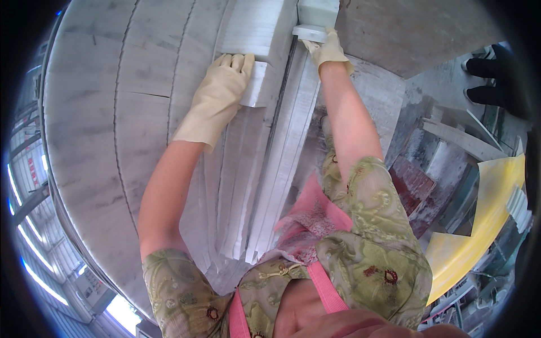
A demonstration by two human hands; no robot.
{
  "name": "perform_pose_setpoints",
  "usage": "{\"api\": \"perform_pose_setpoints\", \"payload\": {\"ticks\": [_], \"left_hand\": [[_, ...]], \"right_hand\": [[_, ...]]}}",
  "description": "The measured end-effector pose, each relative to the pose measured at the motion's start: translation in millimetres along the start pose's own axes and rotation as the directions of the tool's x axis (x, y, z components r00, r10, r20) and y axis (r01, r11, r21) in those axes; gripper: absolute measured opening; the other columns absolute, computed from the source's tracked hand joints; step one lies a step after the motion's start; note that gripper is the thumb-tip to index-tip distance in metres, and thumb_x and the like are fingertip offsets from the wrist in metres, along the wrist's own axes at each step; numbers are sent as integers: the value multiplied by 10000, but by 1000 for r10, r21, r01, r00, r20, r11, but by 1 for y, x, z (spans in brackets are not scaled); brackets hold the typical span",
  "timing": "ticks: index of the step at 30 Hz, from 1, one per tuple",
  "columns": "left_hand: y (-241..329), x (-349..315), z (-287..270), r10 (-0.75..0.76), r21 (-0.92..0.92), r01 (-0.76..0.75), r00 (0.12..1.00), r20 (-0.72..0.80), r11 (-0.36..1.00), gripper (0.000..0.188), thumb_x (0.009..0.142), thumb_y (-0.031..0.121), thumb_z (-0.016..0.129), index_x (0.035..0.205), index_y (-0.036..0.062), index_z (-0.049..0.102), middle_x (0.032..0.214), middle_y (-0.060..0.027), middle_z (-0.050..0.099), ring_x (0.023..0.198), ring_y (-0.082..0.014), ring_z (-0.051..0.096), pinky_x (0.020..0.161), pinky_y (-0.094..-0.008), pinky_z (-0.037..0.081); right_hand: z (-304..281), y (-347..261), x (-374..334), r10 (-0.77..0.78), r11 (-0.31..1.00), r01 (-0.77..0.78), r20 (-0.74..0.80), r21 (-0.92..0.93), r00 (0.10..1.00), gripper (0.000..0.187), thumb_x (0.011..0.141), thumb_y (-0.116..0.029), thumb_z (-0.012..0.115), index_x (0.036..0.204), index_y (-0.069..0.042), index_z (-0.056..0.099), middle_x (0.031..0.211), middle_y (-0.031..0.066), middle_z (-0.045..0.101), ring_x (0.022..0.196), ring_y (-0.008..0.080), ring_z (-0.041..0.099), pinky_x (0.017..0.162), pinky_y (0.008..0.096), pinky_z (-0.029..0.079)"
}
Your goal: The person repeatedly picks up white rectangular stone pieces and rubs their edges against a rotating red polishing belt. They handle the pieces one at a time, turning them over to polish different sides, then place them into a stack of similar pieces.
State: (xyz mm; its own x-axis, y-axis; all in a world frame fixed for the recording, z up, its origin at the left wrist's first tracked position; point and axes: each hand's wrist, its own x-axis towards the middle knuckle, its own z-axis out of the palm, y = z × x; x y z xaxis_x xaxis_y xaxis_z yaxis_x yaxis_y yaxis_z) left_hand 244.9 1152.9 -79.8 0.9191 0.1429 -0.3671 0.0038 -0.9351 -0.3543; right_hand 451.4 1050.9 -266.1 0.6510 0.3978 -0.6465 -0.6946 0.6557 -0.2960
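Both my hands wear cream rubber gloves. My left hand (218, 98) is closed over a smooth white block (256, 84), its fingers curled at the upper edge; the thumb is hidden. Just beyond it lies a stack of white slabs (248, 28) with fine parallel lines. My right hand (328, 52) is farther off and to the right, its fingers closed around a short white piece (310, 32). That piece sits against the near end of a pale block (318, 11). Between my hands, long white strips (282, 169) run side by side toward me.
A grey-veined pale surface (135, 101) with jagged seams spreads to the left. A large brown-grey panel (411, 34) stands at the far right. Another person's dark-clad legs (487, 81) show there. Nearer are board offcuts (411, 180) and a yellow sheet (479, 225).
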Motion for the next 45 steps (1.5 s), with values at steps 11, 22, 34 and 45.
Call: {"api": "perform_pose_setpoints", "payload": {"ticks": [11, 22, 34, 45], "left_hand": [[-2, -2, 2, 25, -13, -26, 997, -71, 1000, 786, 736, 104, 793, 1429, -26, 445, 1294, -129, 587, 1246, -269, 559, 1074, -334, 473], [-1, -2, -1, -10, -83, 4, 998, -68, 997, 801, 705, 55, 795, 1427, -27, 457, 1269, -133, 606, 1229, -281, 571, 1073, -337, 475], [-1, 0, 11, 7, 20, -5, 996, -92, 1000, 651, 789, -4, 669, 1404, -2, 456, 1211, -97, 615, 1155, -244, 589, 1053, -312, 466], [-1, 0, 6, 7, -13, -8, 995, -97, 1000, 670, 765, -9, 694, 1395, 1, 464, 1228, -94, 611, 1165, -235, 583, 1054, -300, 463]], "right_hand": [[21, -30, 22, 257, 910, -293, 158, 292, 954, 515, 1085, -180, 376, 1579, -54, 300, 1619, 95, 340, 1471, 297, 351, 1224, 529, 319], [-11, -68, -8, -512, 72, 528, 423, -846, 748, 493, 1001, -378, 571, 1419, -117, 577, 1305, 146, 676, 1172, 334, 659, 1001, 434, 531], [63, -79, 23, 223, -890, 453, 824, -47, 522, 218, 858, -147, 550, 819, -19, 721, 896, 273, 705, 885, 425, 707, 796, 516, 564], [78, -75, -16, 365, -790, 594, 895, 151, 258, 513, 927, -289, 598, 1369, -31, 566, 1406, 224, 584, 1325, 353, 546, 1124, 536, 384]]}}
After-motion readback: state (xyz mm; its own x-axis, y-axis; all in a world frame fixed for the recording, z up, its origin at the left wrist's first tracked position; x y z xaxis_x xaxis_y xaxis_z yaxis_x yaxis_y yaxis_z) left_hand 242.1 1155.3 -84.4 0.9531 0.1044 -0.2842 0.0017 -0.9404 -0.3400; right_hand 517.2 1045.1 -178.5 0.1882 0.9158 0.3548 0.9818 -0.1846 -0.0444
